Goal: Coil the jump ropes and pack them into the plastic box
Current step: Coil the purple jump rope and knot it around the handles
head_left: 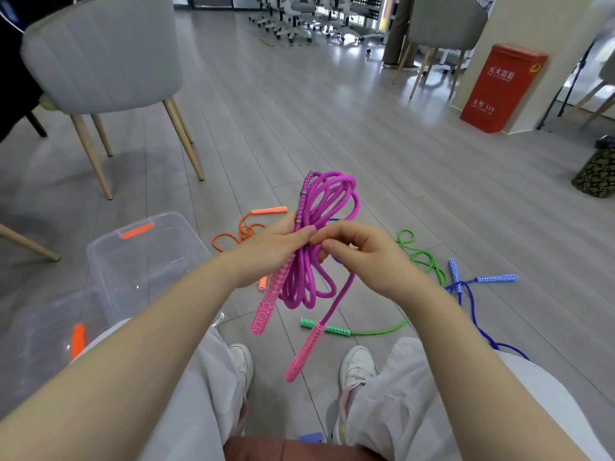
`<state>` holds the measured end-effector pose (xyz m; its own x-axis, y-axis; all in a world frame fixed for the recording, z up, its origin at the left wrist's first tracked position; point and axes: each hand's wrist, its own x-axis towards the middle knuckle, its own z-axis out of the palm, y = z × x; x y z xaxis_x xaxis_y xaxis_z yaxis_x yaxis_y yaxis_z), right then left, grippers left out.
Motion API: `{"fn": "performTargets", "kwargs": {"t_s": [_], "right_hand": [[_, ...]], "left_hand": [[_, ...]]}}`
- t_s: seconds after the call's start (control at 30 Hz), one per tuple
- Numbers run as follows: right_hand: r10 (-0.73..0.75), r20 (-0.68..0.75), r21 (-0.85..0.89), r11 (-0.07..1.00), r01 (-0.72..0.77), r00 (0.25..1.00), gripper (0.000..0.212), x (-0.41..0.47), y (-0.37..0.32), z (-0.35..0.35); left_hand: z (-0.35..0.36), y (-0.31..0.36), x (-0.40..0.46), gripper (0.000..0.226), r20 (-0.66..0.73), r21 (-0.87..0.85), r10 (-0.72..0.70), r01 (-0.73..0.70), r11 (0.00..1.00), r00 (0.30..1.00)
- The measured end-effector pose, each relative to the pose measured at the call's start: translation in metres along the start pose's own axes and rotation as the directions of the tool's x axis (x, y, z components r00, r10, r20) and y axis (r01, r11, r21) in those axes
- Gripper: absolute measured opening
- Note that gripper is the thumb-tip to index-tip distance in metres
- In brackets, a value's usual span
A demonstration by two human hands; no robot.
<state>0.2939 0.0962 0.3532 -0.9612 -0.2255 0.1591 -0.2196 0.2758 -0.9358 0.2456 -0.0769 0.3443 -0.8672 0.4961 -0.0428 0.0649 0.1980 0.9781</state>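
Note:
A purple jump rope [327, 197] with pink patterned handles is bunched into loops in front of me. My left hand [273, 247] grips the bundle at its middle, one pink handle [266, 307] hanging below it. My right hand [362, 251] pinches a strand of the same rope beside the left hand; the second pink handle [304, 352] dangles from that strand. The clear plastic box [143, 257] with an orange latch stands on the floor to my left. On the floor lie an orange rope [243, 231], a green rope [422, 257] and a blue rope [472, 294].
The box's clear lid [43, 331] lies at lower left. A grey chair [103, 61] stands at far left, another chair [442, 24] and a red fire-extinguisher box [499, 88] at far right. My knees and white shoes [357, 364] are below the hands.

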Motion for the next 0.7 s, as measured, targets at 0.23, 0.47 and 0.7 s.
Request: {"fn": "performTargets", "kwargs": {"t_s": [0.23, 0.47, 0.7], "right_hand": [[-0.022, -0.131, -0.062, 0.998, 0.014, 0.991, 0.013, 0.004, 0.009, 0.009], [0.020, -0.197, -0.089, 0.995, -0.039, 0.980, 0.007, 0.003, 0.012, 0.018], [0.036, -0.187, -0.135, 0.989, -0.062, 0.982, 0.017, 0.006, 0.015, 0.012]], "left_hand": [[0.004, -0.003, 0.003, 0.022, 0.106, -0.298, -0.152, 0.178, 0.938, 0.983], [0.001, -0.005, -0.002, 0.048, 0.213, -0.150, -0.120, 0.154, 0.977, 0.970], [0.001, -0.002, -0.003, 0.025, 0.201, 0.104, -0.081, 0.061, 0.993, 0.976]]}}
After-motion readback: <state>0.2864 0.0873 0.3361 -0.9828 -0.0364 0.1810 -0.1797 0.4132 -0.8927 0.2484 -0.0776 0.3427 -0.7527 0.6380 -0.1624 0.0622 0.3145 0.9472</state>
